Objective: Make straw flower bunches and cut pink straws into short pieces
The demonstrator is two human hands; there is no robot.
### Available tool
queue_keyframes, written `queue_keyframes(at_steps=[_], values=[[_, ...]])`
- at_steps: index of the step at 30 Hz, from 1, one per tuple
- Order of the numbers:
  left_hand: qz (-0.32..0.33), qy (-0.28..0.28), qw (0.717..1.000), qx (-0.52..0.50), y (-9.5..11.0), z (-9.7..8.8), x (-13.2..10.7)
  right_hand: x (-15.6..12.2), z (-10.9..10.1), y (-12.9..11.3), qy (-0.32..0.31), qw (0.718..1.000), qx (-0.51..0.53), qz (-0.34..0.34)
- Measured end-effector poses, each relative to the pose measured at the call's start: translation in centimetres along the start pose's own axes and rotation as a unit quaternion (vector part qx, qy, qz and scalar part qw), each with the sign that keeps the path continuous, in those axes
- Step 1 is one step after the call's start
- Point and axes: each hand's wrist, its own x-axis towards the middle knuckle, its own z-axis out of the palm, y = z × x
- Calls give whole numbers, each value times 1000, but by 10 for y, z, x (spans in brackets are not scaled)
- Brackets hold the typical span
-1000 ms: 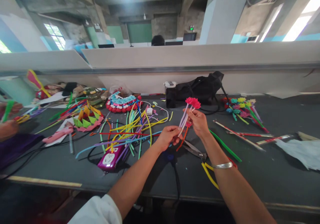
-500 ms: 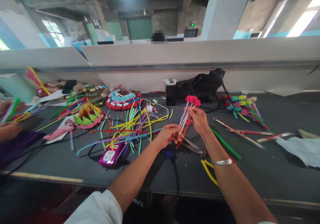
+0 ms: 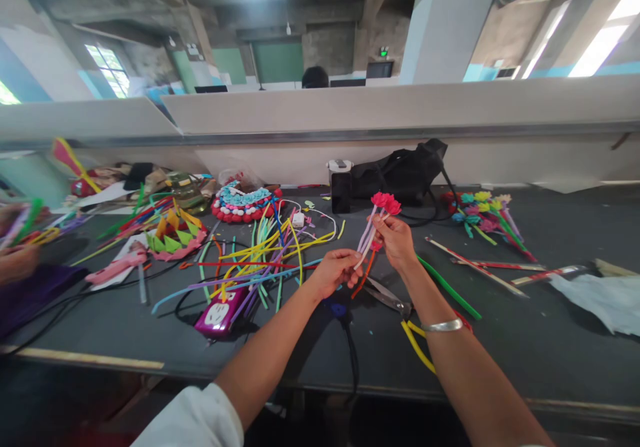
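Observation:
Pinkish-red artificial flowers [image 3: 386, 202] on pale lilac and pinkish stems are held up between my two hands over the table. My right hand [image 3: 395, 239] grips the stems just below the blooms, fingers closed. Lower down, my left hand [image 3: 336, 272] pinches the stem ends between thumb and fingers. Another bit of pink and an orange stem [image 3: 365, 272] show beneath my right hand; whether they are held cannot be made out. Scissors [image 3: 393, 298] with yellow handles lie under my right wrist, partly covered by it. To the left is a heap of coloured stems [image 3: 265, 254].
Right of my arm lie a green stem [image 3: 450, 289], red-and-clear strips [image 3: 480, 267] and a colourful flower bunch [image 3: 483, 210]. A phone [image 3: 342, 192] leans before a black bag [image 3: 400, 175]. A purple power socket [image 3: 220, 314] sits at left. Another person's hand [image 3: 19, 262] works at far left.
The view has shifted very slightly. Both my hands keep their grip on the flowers and stems, in nearly the same place.

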Motion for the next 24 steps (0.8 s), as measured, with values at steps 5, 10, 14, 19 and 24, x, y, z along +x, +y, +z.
queue_keyframes(at_steps=[5, 10, 14, 19, 24], values=[[10, 3, 1000, 9, -1, -2, 1, 0, 1, -1, -4, 1000, 7, 2], [-4, -15, 1000, 8, -3, -2, 1, 1, 0, -1, -7, 1000, 19, 4], [-4, -16, 1000, 9, -2, 0, 0, 2, -1, 1, -2, 1000, 24, 4], [-3, -16, 1000, 12, -1, 1, -1, 3, -1, 2, 6, 1000, 28, 0], [-2, -10, 1000, 17, -2, 0, -1, 3, -1, 3, -1, 999, 33, 2]])
